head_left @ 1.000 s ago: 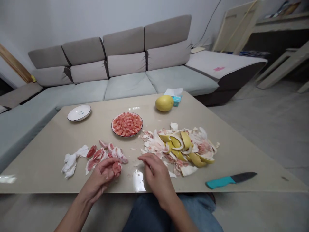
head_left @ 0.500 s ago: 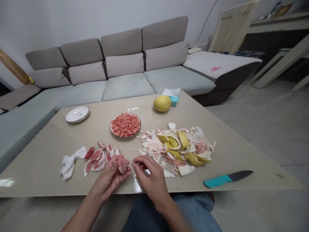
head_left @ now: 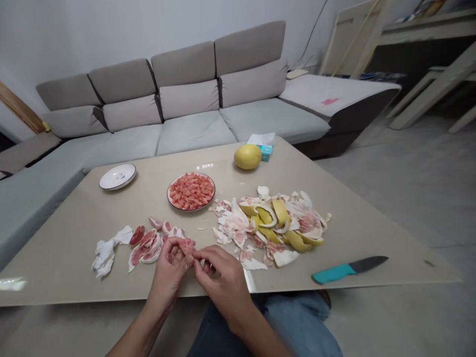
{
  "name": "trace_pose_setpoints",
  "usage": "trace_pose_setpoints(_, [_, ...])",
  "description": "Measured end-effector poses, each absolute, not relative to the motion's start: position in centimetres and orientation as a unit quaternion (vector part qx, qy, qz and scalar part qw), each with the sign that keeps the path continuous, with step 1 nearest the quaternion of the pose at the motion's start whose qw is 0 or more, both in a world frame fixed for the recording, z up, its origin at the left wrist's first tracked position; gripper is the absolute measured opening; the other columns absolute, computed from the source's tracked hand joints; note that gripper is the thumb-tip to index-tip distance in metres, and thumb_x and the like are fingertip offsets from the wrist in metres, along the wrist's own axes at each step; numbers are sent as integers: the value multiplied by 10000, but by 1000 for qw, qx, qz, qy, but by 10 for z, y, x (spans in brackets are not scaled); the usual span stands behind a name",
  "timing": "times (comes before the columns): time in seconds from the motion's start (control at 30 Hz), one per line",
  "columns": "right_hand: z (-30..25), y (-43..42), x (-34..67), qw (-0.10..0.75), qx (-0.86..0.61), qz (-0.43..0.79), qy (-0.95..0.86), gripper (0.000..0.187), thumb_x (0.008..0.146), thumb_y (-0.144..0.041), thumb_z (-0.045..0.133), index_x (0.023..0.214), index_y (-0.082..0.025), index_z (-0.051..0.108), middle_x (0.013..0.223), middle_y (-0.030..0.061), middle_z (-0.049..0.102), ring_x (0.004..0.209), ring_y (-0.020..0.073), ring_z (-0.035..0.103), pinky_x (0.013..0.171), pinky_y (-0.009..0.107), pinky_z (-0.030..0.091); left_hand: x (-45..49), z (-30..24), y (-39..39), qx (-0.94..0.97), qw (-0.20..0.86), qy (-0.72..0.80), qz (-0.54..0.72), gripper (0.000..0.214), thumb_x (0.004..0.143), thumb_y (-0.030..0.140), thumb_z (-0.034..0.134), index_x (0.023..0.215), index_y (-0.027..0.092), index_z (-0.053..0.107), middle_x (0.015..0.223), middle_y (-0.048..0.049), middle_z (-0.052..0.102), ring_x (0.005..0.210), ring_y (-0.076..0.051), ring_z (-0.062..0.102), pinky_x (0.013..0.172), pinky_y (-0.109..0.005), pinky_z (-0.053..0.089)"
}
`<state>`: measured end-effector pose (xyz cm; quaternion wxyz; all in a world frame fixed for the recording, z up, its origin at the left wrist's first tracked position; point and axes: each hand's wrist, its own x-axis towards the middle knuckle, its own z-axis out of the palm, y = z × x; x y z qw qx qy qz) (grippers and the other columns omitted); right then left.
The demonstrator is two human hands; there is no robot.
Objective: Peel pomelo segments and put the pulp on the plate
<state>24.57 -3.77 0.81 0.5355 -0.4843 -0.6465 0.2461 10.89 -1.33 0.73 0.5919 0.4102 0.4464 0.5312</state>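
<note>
Between my fingertips is a peeled pink pomelo segment [head_left: 187, 246], just above the near part of the table. My left hand [head_left: 167, 275] grips it with curled fingers and thumb. The fingers of my right hand [head_left: 225, 277] are pinched together at its right side; exactly what they pinch is partly hidden. Left of and behind my left hand lie several pomelo segments [head_left: 148, 244] with whitish membrane on them. Farther back, a dark-rimmed plate [head_left: 212, 196] carries a heap of pink pomelo flesh [head_left: 191, 190].
A pile of yellow rind [head_left: 279, 213] and white membrane spreads to the right. A knife [head_left: 349, 270] with a teal handle lies near the front edge. Crumpled tissue [head_left: 107, 253] is at left. Behind are a white plate [head_left: 111, 177], a whole pomelo [head_left: 247, 156] and a tissue pack [head_left: 266, 152].
My right hand has moved left and closed in on the pomelo segment in my left hand. My left hand has turned, its fingers now more curled. The view has shifted slightly.
</note>
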Motion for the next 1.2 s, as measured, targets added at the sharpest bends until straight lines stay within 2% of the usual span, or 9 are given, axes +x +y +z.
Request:
trace_pose_setpoints(0.07, [7,-38,246,532,-489,236,-649,172,828,-138,570,893,-208,712,774,39,684,611,136,581,590,242,490,106,4,-15,434,566,457,531,472,612,451,846,906,225,553,927,-28,695,907,-206,680,793,-299,536])
trace_pose_setpoints(0.13, [8,-38,247,532,-492,236,-648,164,823,-137,567,862,-205,711,745,33,674,597,134,575,576,239,475,105,4,-18,443,558,467,523,412,697,463,786,952,227,565,968,-37,691,907,-200,678,786,-297,541])
trace_pose_setpoints(0.23, [10,-38,246,536,-495,260,-632,152,797,-115,564,777,-196,692,693,15,638,568,122,555,545,226,444,104,7,-24,426,571,471,520,331,762,395,755,982,231,570,901,-3,674,861,-160,671,762,-250,536])
trace_pose_setpoints(0.37, [16,-38,247,541,-493,324,-599,162,755,-90,552,700,-193,665,656,-3,603,554,113,537,496,204,414,105,13,-27,358,633,453,516,337,738,297,797,975,228,569,879,20,656,814,-119,660,756,-214,535])
trace_pose_setpoints(0.53, [21,-37,251,548,-486,374,-569,159,761,-103,555,697,-178,678,672,7,632,569,113,558,502,195,430,103,13,-25,301,689,413,514,364,741,267,804,1020,239,572,886,28,676,773,-87,664,783,-206,546])
trace_pose_setpoints(0.73, [20,-36,249,536,-478,406,-565,135,781,-169,620,794,-175,754,701,27,670,545,108,547,489,199,420,103,13,-26,291,663,422,546,393,701,236,833,1008,237,588,909,16,694,825,-105,673,735,-167,540])
trace_pose_setpoints(0.87, [20,-36,248,524,-497,408,-559,132,767,-158,625,761,-152,757,666,28,655,527,106,529,487,201,406,106,16,-27,311,643,417,563,328,706,212,829,947,203,607,853,6,682,786,-101,657,750,-184,536])
trace_pose_setpoints(1.0, [22,-36,249,509,-507,430,-547,137,759,-148,609,731,-146,743,653,25,654,518,106,520,479,200,392,109,19,-27,324,629,413,573,321,662,173,854,873,178,613,801,12,672,707,-83,635,700,-166,523])
trace_pose_setpoints(1.2, [21,-38,247,509,-515,395,-565,148,738,-101,559,676,-154,682,612,0,600,509,104,499,475,194,386,108,18,-28,263,686,398,549,342,668,171,855,915,176,620,790,8,689,685,-83,654,685,-186,561])
